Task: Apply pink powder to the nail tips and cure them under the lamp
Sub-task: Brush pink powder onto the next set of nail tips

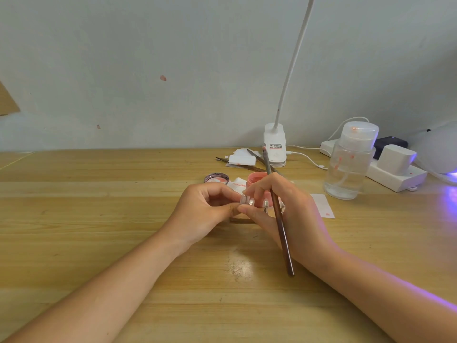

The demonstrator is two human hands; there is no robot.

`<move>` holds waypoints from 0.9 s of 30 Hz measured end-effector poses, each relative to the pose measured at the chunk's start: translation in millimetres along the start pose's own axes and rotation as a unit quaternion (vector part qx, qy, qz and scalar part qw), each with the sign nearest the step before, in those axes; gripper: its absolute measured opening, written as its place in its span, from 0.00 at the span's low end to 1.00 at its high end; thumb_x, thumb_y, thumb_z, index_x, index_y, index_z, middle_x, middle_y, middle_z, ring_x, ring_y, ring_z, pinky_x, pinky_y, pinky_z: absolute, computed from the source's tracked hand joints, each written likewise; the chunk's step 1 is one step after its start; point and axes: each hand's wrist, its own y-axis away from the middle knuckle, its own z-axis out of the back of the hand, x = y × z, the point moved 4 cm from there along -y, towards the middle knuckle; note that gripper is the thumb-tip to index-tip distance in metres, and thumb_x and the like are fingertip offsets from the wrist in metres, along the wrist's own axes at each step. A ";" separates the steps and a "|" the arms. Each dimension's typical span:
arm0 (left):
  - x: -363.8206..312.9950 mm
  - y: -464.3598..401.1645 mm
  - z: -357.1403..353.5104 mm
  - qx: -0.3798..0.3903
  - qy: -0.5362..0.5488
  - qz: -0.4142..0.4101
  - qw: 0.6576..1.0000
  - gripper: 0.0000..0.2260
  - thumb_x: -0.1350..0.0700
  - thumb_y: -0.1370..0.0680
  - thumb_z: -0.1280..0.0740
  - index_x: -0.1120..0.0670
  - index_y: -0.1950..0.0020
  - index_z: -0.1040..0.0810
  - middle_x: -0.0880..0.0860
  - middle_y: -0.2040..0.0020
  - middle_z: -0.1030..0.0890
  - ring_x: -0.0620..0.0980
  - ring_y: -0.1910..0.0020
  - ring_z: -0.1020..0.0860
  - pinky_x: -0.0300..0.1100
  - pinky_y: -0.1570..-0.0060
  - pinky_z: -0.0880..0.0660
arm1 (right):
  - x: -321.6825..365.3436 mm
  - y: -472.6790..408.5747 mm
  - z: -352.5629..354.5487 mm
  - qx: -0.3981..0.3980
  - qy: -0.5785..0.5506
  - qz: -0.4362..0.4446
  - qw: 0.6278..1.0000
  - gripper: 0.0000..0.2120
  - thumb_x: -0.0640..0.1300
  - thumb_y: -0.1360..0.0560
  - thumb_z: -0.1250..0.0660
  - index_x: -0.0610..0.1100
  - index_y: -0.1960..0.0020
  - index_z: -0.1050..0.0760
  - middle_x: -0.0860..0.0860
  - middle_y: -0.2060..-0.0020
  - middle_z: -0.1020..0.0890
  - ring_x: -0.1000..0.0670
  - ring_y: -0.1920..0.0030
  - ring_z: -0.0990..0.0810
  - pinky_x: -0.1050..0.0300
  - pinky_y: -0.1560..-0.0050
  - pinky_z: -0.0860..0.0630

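Two hands at table centre: left hand (pixel 210 206) and right hand (pixel 279 209) both pinch the strip of clear nail tips (pixel 248 201); right also holds a brush (pixel 279 214). Pink powder jar (pixel 257 179) just behind; glowing curing lamp (pixel 437 149) far right.

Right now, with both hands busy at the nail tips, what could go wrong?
The open powder jar sits just behind the right hand, which also holds the long brush; a swing of the handle might tip the jar. The nail tips are pinched between right and left hand, so they could slip and smudge.
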 end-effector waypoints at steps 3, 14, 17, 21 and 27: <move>0.9 -0.4 0.3 0.000 -0.001 0.000 1.000 0.04 0.53 0.41 0.27 0.49 0.67 0.17 0.48 0.66 0.17 0.42 0.64 0.20 0.35 0.61 0.24 | 1.3 0.2 1.0 -0.002 -0.017 -0.001 1.000 0.12 0.46 0.33 0.26 0.48 0.56 0.28 0.53 0.61 0.21 0.53 0.60 0.23 0.68 0.60 0.27; 1.5 -1.6 1.8 -0.023 0.011 -0.004 1.000 0.03 0.57 0.39 0.27 0.52 0.68 0.18 0.49 0.66 0.17 0.43 0.65 0.20 0.32 0.64 0.24 | 7.0 0.8 12.3 -0.023 -0.049 -0.040 0.998 0.10 0.54 0.28 0.32 0.47 0.58 0.25 0.54 0.62 0.19 0.53 0.60 0.21 0.56 0.60 0.24; 2.3 -1.7 2.5 -0.032 -0.001 -0.002 0.999 0.04 0.61 0.36 0.27 0.55 0.66 0.19 0.49 0.67 0.18 0.44 0.66 0.20 0.32 0.63 0.25 | 2.7 7.0 18.3 -0.027 -0.110 -0.082 0.990 0.21 0.55 0.24 0.49 0.49 0.60 0.20 0.55 0.75 0.26 0.59 0.68 0.24 0.68 0.62 0.30; 2.7 -2.1 3.6 -0.038 -0.019 -0.004 0.999 0.07 0.66 0.34 0.27 0.54 0.66 0.20 0.49 0.67 0.18 0.43 0.66 0.20 0.31 0.63 0.25 | 4.1 8.0 19.5 0.009 -0.126 -0.095 0.987 0.24 0.57 0.24 0.54 0.53 0.49 0.20 0.55 0.77 0.30 0.60 0.71 0.27 0.72 0.63 0.34; 3.6 -1.9 4.0 -0.043 -0.038 0.006 0.998 0.10 0.63 0.34 0.27 0.49 0.71 0.19 0.47 0.68 0.18 0.42 0.67 0.20 0.32 0.62 0.24 | 6.7 8.3 18.6 0.017 -0.138 -0.094 0.986 0.20 0.57 0.23 0.53 0.52 0.41 0.27 0.71 0.68 0.25 0.67 0.61 0.24 0.75 0.60 0.33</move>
